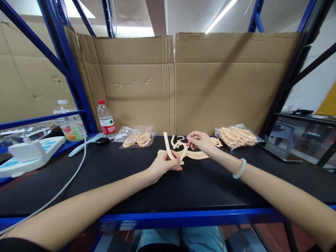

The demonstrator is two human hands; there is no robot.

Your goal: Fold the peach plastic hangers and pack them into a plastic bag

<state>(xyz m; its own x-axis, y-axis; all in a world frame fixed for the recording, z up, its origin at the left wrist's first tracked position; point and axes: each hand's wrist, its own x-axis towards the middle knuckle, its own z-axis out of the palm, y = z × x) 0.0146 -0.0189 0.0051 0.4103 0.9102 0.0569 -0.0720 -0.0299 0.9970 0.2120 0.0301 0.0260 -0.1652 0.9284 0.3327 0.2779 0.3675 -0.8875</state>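
My left hand (166,163) is closed around a beige, curved strip (168,146) that looks like a clothes-hanger arm; its long end points up and away. From the same grip a second curved end (184,153) rises to the right. My right hand (201,142) hovers just right of it, fingers curled in a loose pinch; what they hold, if anything, is too small to make out. Behind and between the hands lie a small beige hook (180,137) and other beige parts. A long curved beige piece (196,155) lies on the black tabletop (204,190) below my right hand.
Clear bags of beige parts stand at back left (138,139) and back right (237,136). A red-capped water bottle (106,119) stands by the blue frame post. A white cable (76,171) crosses the table's left side. Cardboard (223,84) walls the back.
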